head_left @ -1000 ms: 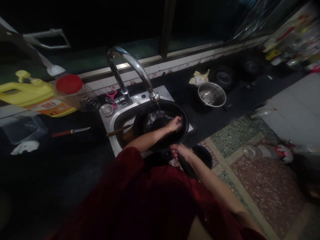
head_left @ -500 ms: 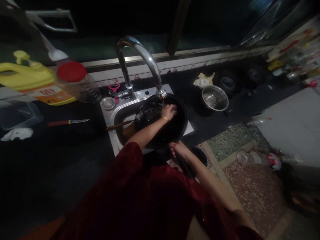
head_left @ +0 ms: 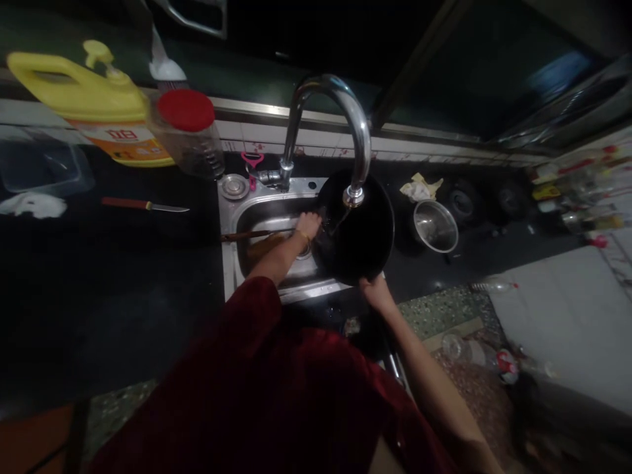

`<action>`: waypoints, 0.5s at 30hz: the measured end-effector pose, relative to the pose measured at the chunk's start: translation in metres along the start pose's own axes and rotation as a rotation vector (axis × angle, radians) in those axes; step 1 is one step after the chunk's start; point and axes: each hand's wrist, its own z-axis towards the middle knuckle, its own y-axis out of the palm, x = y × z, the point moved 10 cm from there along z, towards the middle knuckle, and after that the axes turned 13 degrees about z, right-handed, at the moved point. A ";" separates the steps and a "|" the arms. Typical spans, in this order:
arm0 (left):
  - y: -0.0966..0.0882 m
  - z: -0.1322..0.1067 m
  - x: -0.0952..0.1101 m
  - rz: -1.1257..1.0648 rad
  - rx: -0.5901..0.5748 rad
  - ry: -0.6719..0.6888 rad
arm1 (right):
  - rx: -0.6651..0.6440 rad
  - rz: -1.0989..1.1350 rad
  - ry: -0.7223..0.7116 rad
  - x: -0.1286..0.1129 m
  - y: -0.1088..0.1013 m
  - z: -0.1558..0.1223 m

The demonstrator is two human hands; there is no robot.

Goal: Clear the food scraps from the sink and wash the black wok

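A black wok rests tilted over the right part of the steel sink, under the curved tap. A thin stream of water falls from the tap into it. At the wok's near edge, my right hand is closed around the base of its handle, which is mostly hidden. My left hand is at the wok's left rim, above the basin. Its fingers are curled, and what they hold, if anything, is hidden. Left of this hand, a brown-handled utensil lies across the sink's left edge.
On the left counter are a knife, a yellow jug, a red-lidded jar and a clear plastic box. Pink scissors stand by the tap. A metal bowl and a crumpled yellow cloth lie to the right.
My left hand has moved from inside the wok to its left rim. The wok has shifted right and tilted, uncovering more of the basin. My right hand stays at its handle. The view has turned.
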 end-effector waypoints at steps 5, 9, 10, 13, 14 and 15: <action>-0.029 0.019 -0.028 0.016 0.039 -0.074 | 0.070 -0.280 -0.013 -0.006 -0.016 0.001; -0.013 -0.008 0.048 -0.090 0.017 0.089 | 0.102 -0.277 -0.026 -0.011 -0.023 0.000; -0.004 -0.020 0.073 -0.133 -0.005 0.128 | 0.095 -0.236 -0.021 -0.010 -0.023 -0.002; 0.036 -0.060 0.125 -0.220 -0.165 0.218 | -0.004 -0.086 0.069 0.004 -0.016 -0.011; 0.047 -0.070 0.130 -0.217 -0.219 0.240 | -0.063 -0.024 0.126 0.013 -0.011 -0.016; 0.053 -0.075 0.126 -0.197 -0.254 0.252 | -0.133 0.046 0.187 0.021 -0.004 -0.022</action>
